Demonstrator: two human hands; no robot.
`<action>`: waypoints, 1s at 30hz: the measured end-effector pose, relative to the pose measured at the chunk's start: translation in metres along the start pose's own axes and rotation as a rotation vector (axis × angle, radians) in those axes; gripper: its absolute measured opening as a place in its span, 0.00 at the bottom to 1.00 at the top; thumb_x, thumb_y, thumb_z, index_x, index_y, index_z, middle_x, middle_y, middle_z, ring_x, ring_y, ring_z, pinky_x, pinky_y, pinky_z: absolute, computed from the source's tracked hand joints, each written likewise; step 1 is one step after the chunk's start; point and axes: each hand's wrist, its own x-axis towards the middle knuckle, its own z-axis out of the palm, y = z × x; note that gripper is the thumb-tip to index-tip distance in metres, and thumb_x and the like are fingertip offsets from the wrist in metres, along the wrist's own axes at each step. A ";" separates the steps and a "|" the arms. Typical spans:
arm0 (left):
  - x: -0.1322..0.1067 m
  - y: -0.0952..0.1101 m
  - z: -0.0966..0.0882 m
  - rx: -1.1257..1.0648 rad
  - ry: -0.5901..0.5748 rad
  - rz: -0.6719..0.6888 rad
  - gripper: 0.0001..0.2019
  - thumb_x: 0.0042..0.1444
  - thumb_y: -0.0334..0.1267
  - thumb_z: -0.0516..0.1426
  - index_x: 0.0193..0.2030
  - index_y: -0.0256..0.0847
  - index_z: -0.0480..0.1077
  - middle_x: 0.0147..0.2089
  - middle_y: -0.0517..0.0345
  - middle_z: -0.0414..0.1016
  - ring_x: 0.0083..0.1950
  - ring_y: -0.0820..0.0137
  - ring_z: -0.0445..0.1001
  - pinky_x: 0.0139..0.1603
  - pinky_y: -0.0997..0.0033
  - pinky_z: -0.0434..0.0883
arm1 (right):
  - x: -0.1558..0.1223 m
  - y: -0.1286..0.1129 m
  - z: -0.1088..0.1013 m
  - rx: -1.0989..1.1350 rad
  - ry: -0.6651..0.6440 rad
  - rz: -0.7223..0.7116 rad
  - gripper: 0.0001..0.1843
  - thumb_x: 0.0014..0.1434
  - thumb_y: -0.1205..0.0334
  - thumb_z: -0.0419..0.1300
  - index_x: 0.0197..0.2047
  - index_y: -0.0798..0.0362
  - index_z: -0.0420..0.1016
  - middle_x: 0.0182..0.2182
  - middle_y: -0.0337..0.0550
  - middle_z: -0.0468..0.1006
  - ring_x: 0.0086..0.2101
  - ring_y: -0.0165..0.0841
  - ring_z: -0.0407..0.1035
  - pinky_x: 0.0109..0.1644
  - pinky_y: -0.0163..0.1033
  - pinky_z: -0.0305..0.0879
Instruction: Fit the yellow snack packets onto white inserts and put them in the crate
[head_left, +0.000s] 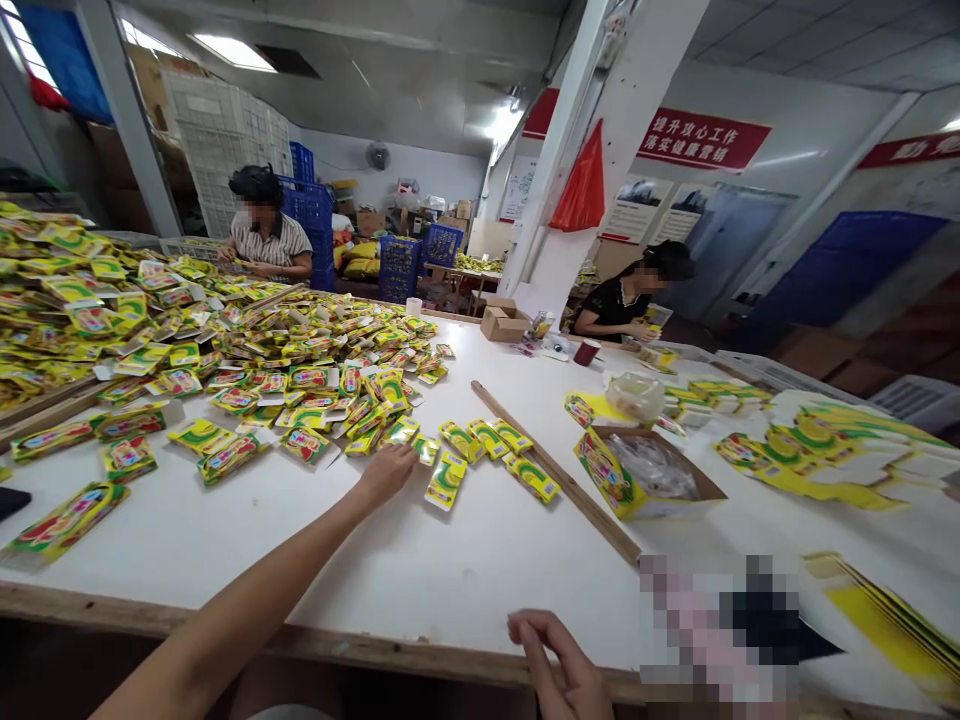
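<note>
My left hand (pixel 388 468) is stretched far out over the white table (pixel 450 560), its fingers lying on a small yellow-green packet (pixel 401 433) at the edge of a big heap of the same packets (pixel 247 350). A short row of loose packets (pixel 487 440) lies just to its right. My right hand (pixel 559 665) hangs at the table's near wooden edge, fingers curled loosely with nothing visible in them.
A long wooden stick (pixel 555 470) lies diagonally right of the packets. Beyond it are an open carton with clear bags (pixel 649 470) and stacks of yellow flat cards (pixel 825 450). Two seated people (pixel 266 235) (pixel 630 295) work at the far side. A white pillar (pixel 570 170) stands behind.
</note>
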 end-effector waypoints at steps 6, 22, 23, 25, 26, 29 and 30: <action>-0.049 0.043 -0.033 -0.115 0.105 -0.093 0.09 0.62 0.36 0.49 0.37 0.41 0.70 0.32 0.58 0.74 0.34 0.67 0.72 0.37 0.71 0.67 | 0.018 -0.011 0.041 0.123 -0.067 -0.071 0.10 0.60 0.55 0.58 0.42 0.50 0.75 0.43 0.47 0.78 0.44 0.40 0.72 0.48 0.40 0.69; -0.140 0.050 -0.021 -0.754 0.025 -0.408 0.09 0.57 0.43 0.57 0.37 0.39 0.71 0.32 0.57 0.76 0.35 0.66 0.74 0.37 0.70 0.71 | 0.033 -0.015 0.135 0.286 -0.333 -0.019 0.09 0.61 0.56 0.56 0.38 0.52 0.73 0.33 0.42 0.78 0.34 0.35 0.73 0.39 0.36 0.70; -0.139 0.049 -0.022 -0.731 0.030 -0.399 0.09 0.58 0.43 0.57 0.35 0.39 0.72 0.33 0.56 0.76 0.36 0.66 0.74 0.39 0.70 0.71 | 0.035 -0.016 0.137 0.269 -0.322 -0.024 0.10 0.62 0.55 0.56 0.36 0.52 0.73 0.32 0.42 0.78 0.34 0.35 0.72 0.39 0.36 0.69; -0.138 0.050 -0.024 -0.719 0.070 -0.381 0.08 0.57 0.42 0.57 0.36 0.39 0.72 0.36 0.55 0.77 0.40 0.64 0.75 0.43 0.68 0.71 | 0.038 -0.018 0.141 0.259 -0.278 -0.032 0.11 0.62 0.55 0.55 0.35 0.52 0.73 0.32 0.42 0.77 0.35 0.35 0.72 0.40 0.36 0.68; -0.138 0.051 -0.024 -0.731 0.102 -0.376 0.08 0.57 0.41 0.57 0.38 0.40 0.72 0.38 0.55 0.77 0.41 0.64 0.75 0.44 0.67 0.71 | 0.039 -0.019 0.143 0.270 -0.246 -0.035 0.10 0.62 0.56 0.56 0.36 0.52 0.73 0.33 0.42 0.77 0.36 0.35 0.72 0.41 0.37 0.68; -0.138 0.056 -0.024 -0.761 0.177 -0.377 0.10 0.57 0.40 0.57 0.45 0.42 0.68 0.40 0.54 0.77 0.41 0.65 0.76 0.43 0.66 0.72 | 0.038 -0.023 0.143 0.304 -0.208 -0.056 0.09 0.62 0.57 0.56 0.43 0.52 0.72 0.35 0.43 0.77 0.37 0.35 0.73 0.42 0.38 0.69; -0.138 0.058 -0.024 -0.741 0.176 -0.371 0.10 0.58 0.40 0.56 0.45 0.42 0.68 0.40 0.54 0.77 0.41 0.64 0.76 0.43 0.66 0.72 | 0.037 -0.024 0.141 0.299 -0.224 -0.079 0.09 0.62 0.58 0.56 0.42 0.52 0.72 0.35 0.43 0.77 0.37 0.35 0.72 0.42 0.38 0.69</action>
